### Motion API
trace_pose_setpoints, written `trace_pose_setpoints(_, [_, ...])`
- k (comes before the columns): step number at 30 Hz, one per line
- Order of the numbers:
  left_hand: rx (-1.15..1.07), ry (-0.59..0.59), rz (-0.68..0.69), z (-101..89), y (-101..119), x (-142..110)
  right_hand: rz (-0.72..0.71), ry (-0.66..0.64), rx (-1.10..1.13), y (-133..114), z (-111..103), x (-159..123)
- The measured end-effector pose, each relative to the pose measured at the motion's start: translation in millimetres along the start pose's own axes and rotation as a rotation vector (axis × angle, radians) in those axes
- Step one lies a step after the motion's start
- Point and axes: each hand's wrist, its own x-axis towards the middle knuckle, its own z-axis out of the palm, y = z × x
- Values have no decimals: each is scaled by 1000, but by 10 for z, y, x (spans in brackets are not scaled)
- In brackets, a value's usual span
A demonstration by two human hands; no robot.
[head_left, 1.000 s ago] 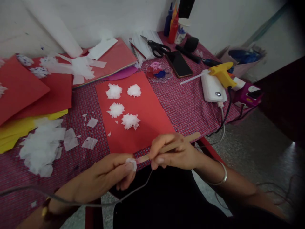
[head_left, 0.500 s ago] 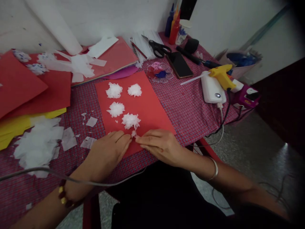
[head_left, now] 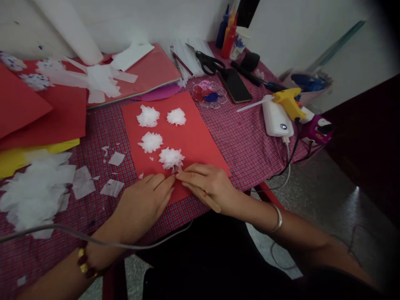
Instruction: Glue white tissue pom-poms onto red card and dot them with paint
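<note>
A red sheet of paper [head_left: 196, 133] lies before me, bearing several ruffled white tissue-paper puffs [head_left: 171, 158]. At its near edge my left hand [head_left: 145, 202] is closed, thumb and forefinger pinched together against the other hand's fingertips. My right hand [head_left: 215, 187] is closed too, with a flat wooden stick [head_left: 211, 202] under its fingers. A small crumpled bit of white tissue paper [head_left: 177, 169] shows at the meeting fingertips, just below the nearest puff. My fingers hide most of it.
A pile of tissue squares [head_left: 37, 191] lies left, with loose squares [head_left: 112, 188] nearby. Scissors [head_left: 208, 61], a phone [head_left: 235, 85] and a paint palette [head_left: 210, 95] lie behind. A yellow glue gun [head_left: 289, 102] rests on a white power bank [head_left: 276, 121]. A cable [head_left: 125, 241] crosses my left forearm.
My fingertips have come closer together over the small tissue bit, and less of it shows. The wooden stick under my right hand is now more visible. The view has shifted slightly.
</note>
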Motion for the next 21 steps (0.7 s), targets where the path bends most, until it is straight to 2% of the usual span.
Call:
trace_pose_setpoints(15, [-7,-1,32,-6,16,-2,1,11,31,-10,6,51])
trace_pose_setpoints(18, [-8,20,16,-13,35,-4,58,114,232,-54,-91,3])
trace_pose_setpoints(21, [-6,54,15,2,43,8,231,310,659,-101,-276,-10])
